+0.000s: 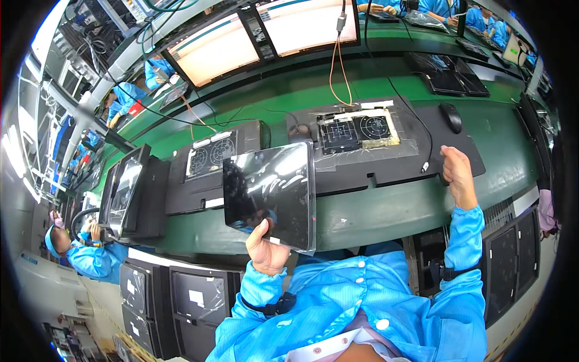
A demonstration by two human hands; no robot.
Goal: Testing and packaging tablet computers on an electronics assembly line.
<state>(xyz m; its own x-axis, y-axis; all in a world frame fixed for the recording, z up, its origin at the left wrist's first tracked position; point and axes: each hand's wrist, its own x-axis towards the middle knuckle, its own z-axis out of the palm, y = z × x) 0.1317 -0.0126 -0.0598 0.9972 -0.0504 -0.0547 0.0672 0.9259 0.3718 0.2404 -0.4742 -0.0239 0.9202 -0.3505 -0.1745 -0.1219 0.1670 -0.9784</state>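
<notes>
In my left hand (pixel 266 251) is a dark tablet (pixel 271 196) with a glossy screen, tilted up above the near edge of the bench. My thumb lies over its lower edge, and a clear film shows along its right side. My right hand (pixel 458 172) is raised over the right end of the dark mat, its fingers curled closed with nothing showing in them. Beside it a black cable ends in a small white plug (pixel 425 166) on the mat. A black mouse (pixel 450 117) sits just beyond that hand.
A test fixture (pixel 374 127) with round target patterns lies on the mat, and a second fixture (pixel 211 154) lies to its left. Two monitors (pixel 211 51) stand behind. Black trays (pixel 136 205) with screens are stacked at the left. A co-worker (pixel 93 259) in blue works there.
</notes>
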